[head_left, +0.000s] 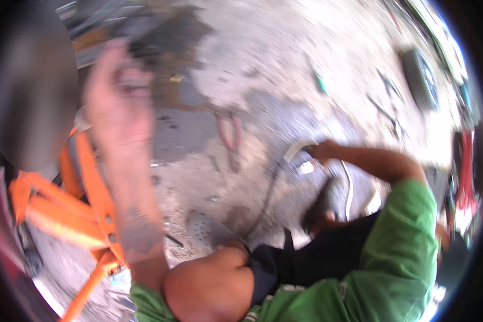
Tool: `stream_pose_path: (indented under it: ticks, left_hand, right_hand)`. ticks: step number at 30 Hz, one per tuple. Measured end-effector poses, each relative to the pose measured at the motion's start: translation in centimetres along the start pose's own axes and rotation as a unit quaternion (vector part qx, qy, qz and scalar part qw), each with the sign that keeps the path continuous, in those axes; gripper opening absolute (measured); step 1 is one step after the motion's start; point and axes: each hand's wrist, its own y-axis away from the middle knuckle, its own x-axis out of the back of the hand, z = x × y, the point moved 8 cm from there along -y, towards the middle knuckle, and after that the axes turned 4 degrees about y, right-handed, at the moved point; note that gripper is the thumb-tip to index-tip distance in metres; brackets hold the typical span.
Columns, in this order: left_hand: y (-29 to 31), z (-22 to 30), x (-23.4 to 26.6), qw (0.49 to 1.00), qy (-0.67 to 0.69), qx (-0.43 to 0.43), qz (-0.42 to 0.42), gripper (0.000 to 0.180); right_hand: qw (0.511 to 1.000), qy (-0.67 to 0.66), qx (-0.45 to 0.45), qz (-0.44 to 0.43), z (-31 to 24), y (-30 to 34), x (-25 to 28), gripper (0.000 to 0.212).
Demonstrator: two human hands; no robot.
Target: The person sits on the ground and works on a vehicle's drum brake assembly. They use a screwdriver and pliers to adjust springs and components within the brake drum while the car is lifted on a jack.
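Nearest the camera are a bare knee (209,284) and a green shirt (397,268) of soft woven cloth, with black fabric between them. Just beyond the knee lies a grey perforated sole-shaped piece (206,231), flat on the floor. The left hand (118,96) is raised well clear of the floor. Its fingers (108,56) point upward and are loosely apart, and nothing can be seen in them, though motion blur hides the detail. Below and to the left of that hand stands an orange frame (86,204) of painted metal bars, rigid and smooth. The right hand (319,151) reaches down to the floor. Its fingers are drawn together at one end of a white curved strip (299,147), but blur prevents confirming whether they clamp it or only touch it. A thin dark cable (268,198) runs from just below those fingers back toward the knee. As a judgement, work on the strip is at an early stage: it rests at floor level. A pair of red-handled pliers (228,134), left of the right-hand fingers and apart from them, lies untouched. Beyond is a concrete floor (263,48), rough, patchy and stained, with a small green item (321,83) and a dark rounded object (418,78) far from either hand.
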Motion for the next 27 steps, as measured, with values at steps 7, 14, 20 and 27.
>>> stream_pose_path:
  ticks: [7, 14, 20, 27]
  left_hand:
    - [0.8, 0.0, -0.6, 0.999, -0.02, -0.009, 0.04, 0.01]
    - [0.9, 0.2, -0.6, 0.999, -0.016, -0.015, 0.024, 0.01]
    - [0.7, 0.2, -0.3, 0.999, -0.016, -0.023, 0.029, 0.011]
    - [0.5, 0.4, -0.3, 0.999, -0.01, -0.034, 0.017, 0.011]
  right_hand:
    - [0.999, 0.031, 0.037, 0.014, -2.4, 6.1, -1.2, 0.069]
    - [0.961, -0.263, -0.08, -0.015, -6.8, 5.3, 11.0, 0.043]
    - [0.813, -0.565, 0.087, 0.111, -14.7, 1.8, 28.6, 0.055]
    - [0.726, -0.635, 0.107, 0.243, -18.3, 3.3, 37.7, 0.052]
